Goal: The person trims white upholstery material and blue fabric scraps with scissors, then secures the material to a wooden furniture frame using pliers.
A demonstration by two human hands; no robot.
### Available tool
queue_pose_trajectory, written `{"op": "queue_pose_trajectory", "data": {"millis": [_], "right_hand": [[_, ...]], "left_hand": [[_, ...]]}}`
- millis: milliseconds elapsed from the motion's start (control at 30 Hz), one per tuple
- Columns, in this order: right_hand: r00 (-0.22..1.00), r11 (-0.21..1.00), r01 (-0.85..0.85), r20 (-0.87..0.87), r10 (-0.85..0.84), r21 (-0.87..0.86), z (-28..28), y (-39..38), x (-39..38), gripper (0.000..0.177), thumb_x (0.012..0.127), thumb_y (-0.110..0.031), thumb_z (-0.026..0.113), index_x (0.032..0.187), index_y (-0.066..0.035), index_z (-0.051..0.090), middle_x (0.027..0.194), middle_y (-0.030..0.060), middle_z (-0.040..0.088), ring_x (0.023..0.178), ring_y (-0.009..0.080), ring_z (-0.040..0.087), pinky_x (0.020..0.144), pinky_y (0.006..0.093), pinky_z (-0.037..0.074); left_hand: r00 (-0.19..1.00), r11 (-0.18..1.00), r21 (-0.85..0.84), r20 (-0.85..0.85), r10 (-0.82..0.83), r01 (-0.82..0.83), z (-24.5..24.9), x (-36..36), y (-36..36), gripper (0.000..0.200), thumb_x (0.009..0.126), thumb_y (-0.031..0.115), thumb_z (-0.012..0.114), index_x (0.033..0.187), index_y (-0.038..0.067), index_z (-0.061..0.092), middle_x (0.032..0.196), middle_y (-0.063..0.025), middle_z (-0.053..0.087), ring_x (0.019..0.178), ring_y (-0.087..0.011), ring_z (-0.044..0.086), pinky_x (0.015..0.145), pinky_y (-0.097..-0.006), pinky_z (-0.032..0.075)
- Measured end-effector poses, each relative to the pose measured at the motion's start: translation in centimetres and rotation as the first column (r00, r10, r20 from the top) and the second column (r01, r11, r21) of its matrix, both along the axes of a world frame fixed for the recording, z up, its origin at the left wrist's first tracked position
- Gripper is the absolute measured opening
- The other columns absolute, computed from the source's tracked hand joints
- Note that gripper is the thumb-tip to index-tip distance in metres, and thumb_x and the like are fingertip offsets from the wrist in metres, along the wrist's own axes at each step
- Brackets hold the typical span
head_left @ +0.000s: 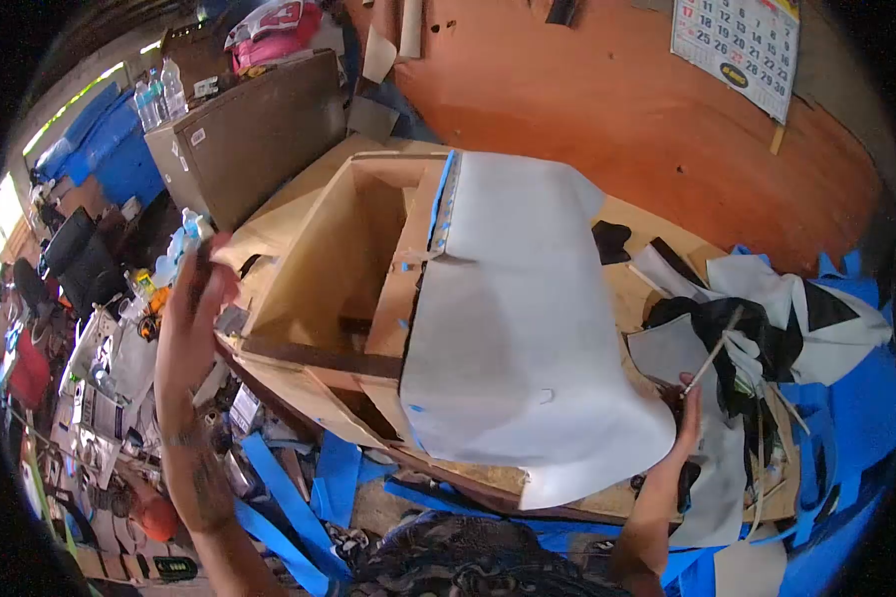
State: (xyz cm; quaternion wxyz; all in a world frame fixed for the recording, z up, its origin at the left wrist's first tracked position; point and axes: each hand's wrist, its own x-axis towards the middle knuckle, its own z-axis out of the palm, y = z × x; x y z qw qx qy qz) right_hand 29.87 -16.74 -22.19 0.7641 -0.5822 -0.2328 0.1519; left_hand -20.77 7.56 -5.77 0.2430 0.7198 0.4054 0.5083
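1. Head view, materials and shapes: We see a hollow wooden frame (393,313) of pale, flat panels, its open compartment lying toward 10 o'clock.
2. A smooth, matte white sheet (528,289) covers the side of the frame toward 3 o'clock. Its lower corner hangs loose toward 5 o'clock. A narrow blue strip (442,204) lines its upper edge toward 12 o'clock.
3. Surroundings: A brown box (259,134) with flat faces stands at 10 o'clock; a printed calendar (735,50) hangs at 1 to 2 o'clock. Black and white scraps (682,348) lie in folds at 3 to 4 o'clock. Flat blue strips (338,478) lie at 7 o'clock.
4. Left fingers: Our left hand (204,298) is raised at 9 o'clock, beside the frame. Its fingers are blurred but appear loosely apart; we see nothing clearly held in them.
5. Right fingers: Our right hand (685,403) is at 4 o'clock, next to the sheet's curved edge. Its fingers are closed around a thin, pale stick (712,361), which points toward 1 o'clock. We cannot tell whether this hand also touches the sheet.
6. Condition of the workpiece: The frame sits near the centre, on a wooden surface (657,224). The sheet lies mostly flat, with a small crease near its upper left edge.
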Motion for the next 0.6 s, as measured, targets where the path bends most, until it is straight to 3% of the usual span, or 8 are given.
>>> {"op": "queue_pose_trajectory", "data": {"millis": [33,67,133,200,300,467,567,600], "right_hand": [[0.903,0.987,0.148,0.415,-0.111,-0.059,-0.6,-0.4,-0.5,0.043,0.103,-0.033,0.046,0.133,-0.002,0.047,0.123,0.0126,0.055,0.114,0.0238,0.053,0.1,0.0373,0.042],[0.626,0.92,0.392,0.737,-0.256,-0.014,-1.1,-0.8,-1.1,0.045,0.102,-0.035,0.048,0.132,-0.001,0.046,0.121,0.0129,0.055,0.112,0.0246,0.053,0.099,0.0377,0.041],[0.47,0.893,0.449,0.854,-0.223,-0.014,-3.8,-2.2,-4.0,0.05,0.099,-0.034,0.051,0.133,0.002,0.042,0.118,0.0151,0.053,0.111,0.0277,0.051,0.099,0.0399,0.04],[0.761,0.982,0.187,0.635,-0.13,-0.023,-6.9,-2.1,-7.5,0.06,0.095,-0.028,0.054,0.14,0.005,0.031,0.122,0.0195,0.048,0.113,0.0308,0.049,0.102,0.0433,0.038],[0.829,0.993,-0.112,0.556,0.069,0.043,-4.9,1.8,-11.5,0.068,0.094,-0.019,0.051,0.147,0.007,0.016,0.133,0.0264,0.039,0.121,0.0342,0.044,0.106,0.0495,0.033],[0.821,0.883,0.446,0.325,-0.469,0.147,-6.2,7.1,-4.7,0.063,0.104,-0.039,0.046,0.146,0.004,0.026,0.145,0.0192,0.034,0.128,0.0282,0.04,0.111,0.04,0.03],[0.744,0.84,0.473,0.39,-0.542,0.265,-5.5,8.8,6.9,0.06,0.101,-0.041,0.054,0.138,0.004,0.04,0.137,0.0178,0.045,0.121,0.0274,0.048,0.104,0.0401,0.039],[0.764,0.879,0.446,0.44,-0.472,0.167,-3.7,9.4,9.6,0.055,0.102,-0.037,0.055,0.136,0.003,0.04,0.136,0.0188,0.046,0.127,0.0297,0.045,0.11,0.0447,0.035]], "left_hand": [[0.997,0.999,-0.024,-0.068,0.037,-0.039,-0.9,-1.1,3.4,0.044,0.101,0.038,0.054,0.137,0.013,0.052,0.095,0.0017,0.059,0.078,-0.0065,0.051,0.067,-0.0225,0.041],[1.0,0.999,-0.051,-0.009,0.011,-0.012,-2.3,-2.1,7.0,0.04,0.101,0.035,0.054,0.134,0.013,0.054,0.095,0.0022,0.06,0.08,-0.0064,0.051,0.068,-0.0232,0.042],[0.944,0.99,-0.121,0.329,-0.029,0.073,-8.5,-2.3,12.1,0.025,0.102,0.027,0.054,0.121,0.012,0.059,0.091,0.0032,0.059,0.078,-0.0058,0.053,0.066,-0.0231,0.043],[0.794,0.964,-0.243,0.604,0.063,0.108,-13.5,-0.2,13.3,0.013,0.101,0.024,0.056,0.101,0.011,0.06,0.084,0.0041,0.057,0.07,-0.0048,0.052,0.059,-0.0226,0.042],[0.79,0.953,-0.297,0.597,0.137,0.059,-14.7,2.1,10.9,0.016,0.101,0.025,0.056,0.099,0.009,0.059,0.087,0.0017,0.055,0.073,-0.0062,0.052,0.061,-0.0241,0.042],[0.869,0.98,-0.162,0.462,0.178,-0.115,-12.3,4.6,3.9,0.025,0.102,0.021,0.054,0.115,0.0,0.059,0.104,-0.0044,0.055,0.09,-0.0108,0.054,0.075,-0.0262,0.045],[0.694,0.982,-0.176,0.7,0.17,-0.063,-15.4,11.4,-5.0,0.022,0.102,0.013,0.05,0.117,-0.002,0.057,0.111,-0.0093,0.055,0.095,-0.0171,0.055,0.08,-0.028,0.046],[0.867,0.997,-0.065,0.494,0.069,-0.042,-14.1,13.7,-8.3,0.023,0.101,0.011,0.051,0.12,-0.002,0.056,0.11,-0.011,0.055,0.096,-0.0178,0.055,0.08,-0.0292,0.047]]}}
